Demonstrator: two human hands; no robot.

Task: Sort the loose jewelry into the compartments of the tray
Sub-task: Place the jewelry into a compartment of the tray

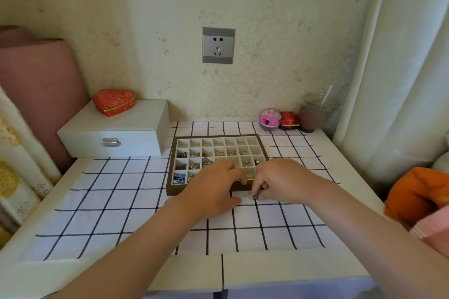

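Observation:
A brown-framed tray with many small white compartments lies on the checked cloth; several compartments in its middle and front rows hold small metal jewelry. My left hand rests over the tray's front edge, fingers bent, thumb on the cloth; what lies beneath it is hidden. My right hand is just right of it, its fingertips pinching a small dark metal piece on the cloth in front of the tray. Another tiny loose piece lies beside it.
A white latched box with a red heart-shaped case on top stands at the back left. A pink trinket box, a red box and a dark cup line the back right. An orange cushion sits off the right edge.

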